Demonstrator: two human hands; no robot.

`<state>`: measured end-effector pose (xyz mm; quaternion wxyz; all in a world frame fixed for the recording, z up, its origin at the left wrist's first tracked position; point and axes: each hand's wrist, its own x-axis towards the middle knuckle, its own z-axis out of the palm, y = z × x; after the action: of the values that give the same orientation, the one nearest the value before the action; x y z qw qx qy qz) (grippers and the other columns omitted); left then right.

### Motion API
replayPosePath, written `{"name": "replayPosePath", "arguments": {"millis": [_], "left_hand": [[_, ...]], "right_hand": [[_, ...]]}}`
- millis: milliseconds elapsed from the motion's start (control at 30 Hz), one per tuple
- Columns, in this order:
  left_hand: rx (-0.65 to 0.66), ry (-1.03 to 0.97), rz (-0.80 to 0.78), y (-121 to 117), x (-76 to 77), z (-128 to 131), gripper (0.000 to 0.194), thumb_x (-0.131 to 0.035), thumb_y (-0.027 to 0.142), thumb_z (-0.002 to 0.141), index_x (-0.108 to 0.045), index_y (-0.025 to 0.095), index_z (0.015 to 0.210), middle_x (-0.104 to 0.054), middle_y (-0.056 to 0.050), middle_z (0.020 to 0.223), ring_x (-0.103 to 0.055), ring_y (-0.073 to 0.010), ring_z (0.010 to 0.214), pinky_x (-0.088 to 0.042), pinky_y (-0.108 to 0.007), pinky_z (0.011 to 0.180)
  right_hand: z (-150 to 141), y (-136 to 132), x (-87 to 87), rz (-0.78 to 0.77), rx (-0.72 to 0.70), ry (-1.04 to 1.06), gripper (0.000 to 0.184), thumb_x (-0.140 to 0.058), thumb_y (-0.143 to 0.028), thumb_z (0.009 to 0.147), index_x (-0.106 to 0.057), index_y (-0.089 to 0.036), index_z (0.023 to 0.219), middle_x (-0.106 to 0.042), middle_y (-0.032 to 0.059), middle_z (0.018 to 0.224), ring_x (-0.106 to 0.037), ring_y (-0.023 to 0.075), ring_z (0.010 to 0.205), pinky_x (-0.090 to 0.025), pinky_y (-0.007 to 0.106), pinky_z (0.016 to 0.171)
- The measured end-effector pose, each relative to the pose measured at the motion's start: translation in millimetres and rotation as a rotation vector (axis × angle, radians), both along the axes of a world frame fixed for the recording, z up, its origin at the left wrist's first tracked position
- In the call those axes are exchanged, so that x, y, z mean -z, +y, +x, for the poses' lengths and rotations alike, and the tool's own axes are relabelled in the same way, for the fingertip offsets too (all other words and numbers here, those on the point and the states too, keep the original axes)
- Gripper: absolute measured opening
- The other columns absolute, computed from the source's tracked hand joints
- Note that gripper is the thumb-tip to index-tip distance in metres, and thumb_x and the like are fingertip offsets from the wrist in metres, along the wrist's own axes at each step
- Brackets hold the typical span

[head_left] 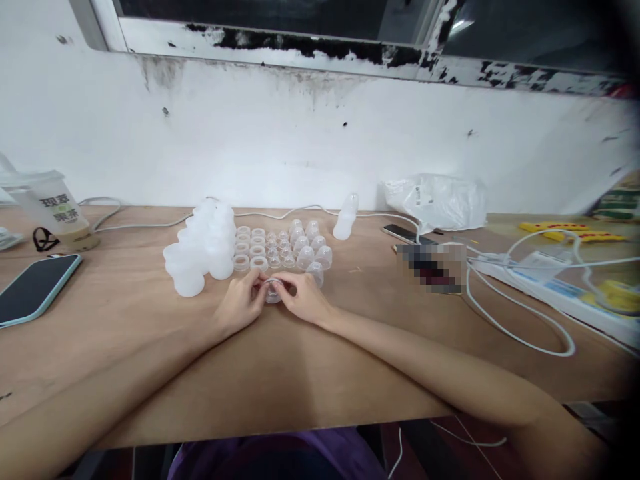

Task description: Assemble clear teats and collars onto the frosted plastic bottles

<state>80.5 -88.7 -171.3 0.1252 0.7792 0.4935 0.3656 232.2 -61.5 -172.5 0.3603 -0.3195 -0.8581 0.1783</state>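
My left hand [244, 297] and my right hand [306, 298] meet at the middle of the table, fingertips pinched on a small clear bottle teat [273, 295]. Fingers partly cover it. Just beyond them stand rows of translucent rings [241, 262], with more clear teats [275, 260] to their right. Clear domed caps [324, 257] form the rightmost group, one close by my right hand. Left of the rings, frosted white bottles [189, 280] are crowded together. A capped bottle [345, 219] stands alone near the wall.
At left are a phone [37, 287] and a drink cup [63, 213]. A plastic bag [435, 203] lies against the wall. To the right are a dark phone [407, 233], a power strip [555, 287] and looping white cables [520, 343]. The table's front edge is near my body.
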Motion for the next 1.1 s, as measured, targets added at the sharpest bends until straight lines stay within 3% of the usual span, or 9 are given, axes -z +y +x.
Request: {"name": "replayPosePath", "arguments": {"millis": [233,533,733,867,1100], "left_hand": [[-0.027,0.018,-0.032,-0.5,-0.9,0.0,0.01,-0.039,0.027,0.078,-0.045,0.019,0.077,-0.057,0.003,0.061,-0.05,-0.0094,0.05,-0.035,-0.019,0.049],[-0.182,0.15,-0.035,0.1,0.9,0.5,0.011,-0.04,0.032,0.077,-0.044,0.022,0.079,-0.06,0.004,0.066,-0.055,-0.0129,0.058,-0.034,-0.022,0.051],[-0.087,0.085,-0.036,1.0,1.4,0.3,0.014,-0.041,0.027,0.076,-0.04,0.023,0.089,-0.058,0.004,0.08,-0.054,-0.0112,0.06,-0.036,-0.022,0.053],[-0.101,0.098,-0.039,1.4,2.2,0.5,0.012,-0.042,0.024,0.074,-0.04,0.022,0.086,-0.055,0.003,0.069,-0.051,-0.0114,0.058,-0.035,-0.022,0.05],[-0.159,0.224,-0.044,3.0,-0.9,2.6,0.01,-0.041,0.026,0.075,-0.042,0.022,0.084,-0.053,0.004,0.064,-0.052,-0.0127,0.057,-0.031,-0.022,0.048]], "right_hand": [[0.0,2.1,1.5,-0.013,0.01,-0.025,0.023,-0.039,-0.021,0.079,-0.061,-0.015,0.083,-0.061,0.0012,0.067,-0.048,0.0079,0.055,-0.036,0.019,0.054],[-2.5,0.8,5.1,0.064,0.062,-0.031,0.022,-0.041,-0.016,0.078,-0.06,-0.017,0.088,-0.063,0.0021,0.078,-0.054,0.0108,0.065,-0.039,0.022,0.063],[0.9,2.7,2.7,0.087,0.056,-0.002,0.024,-0.042,-0.016,0.077,-0.056,-0.016,0.096,-0.062,0.0033,0.087,-0.054,0.0112,0.072,-0.04,0.023,0.069],[0.9,3.5,5.8,0.099,0.039,-0.01,0.028,-0.043,-0.012,0.074,-0.053,-0.015,0.1,-0.061,0.004,0.091,-0.054,0.0108,0.073,-0.04,0.023,0.071],[-2.3,5.2,7.7,0.02,0.059,-0.041,0.027,-0.042,-0.012,0.074,-0.051,-0.017,0.099,-0.058,0.0012,0.076,-0.051,0.0101,0.066,-0.038,0.022,0.066]]}}
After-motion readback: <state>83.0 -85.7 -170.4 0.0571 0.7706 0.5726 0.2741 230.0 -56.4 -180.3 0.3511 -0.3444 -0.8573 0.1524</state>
